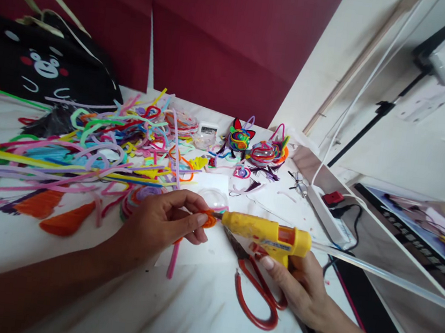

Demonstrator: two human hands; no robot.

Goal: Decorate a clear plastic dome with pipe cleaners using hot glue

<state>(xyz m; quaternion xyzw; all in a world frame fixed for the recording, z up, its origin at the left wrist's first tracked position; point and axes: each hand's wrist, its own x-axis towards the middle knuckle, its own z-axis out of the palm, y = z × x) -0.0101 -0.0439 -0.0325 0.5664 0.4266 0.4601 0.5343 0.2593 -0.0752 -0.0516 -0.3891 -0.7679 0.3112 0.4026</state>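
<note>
My left hand (173,217) pinches a small orange coil (210,219) between thumb and fingers. My right hand (299,284) is wrapped round the handle of a yellow glue gun (265,232), whose nozzle points left and meets the coil's right edge. A clear glue stick (379,273) sticks out of the gun's back. Beneath the gun lie scissors with red handles (254,321), their blades toward the coil. Behind my left fingers is a clear dome (214,199) on white paper (190,260). A pink strip (172,260) hangs below the coil.
Colourful pipe cleaners (97,156) are heaped at the left, with orange pieces (68,218) in front. A black bag (48,67) stands behind them. Decorated balls (239,136) sit at the back. A white power strip (328,214) and cables lie at the right.
</note>
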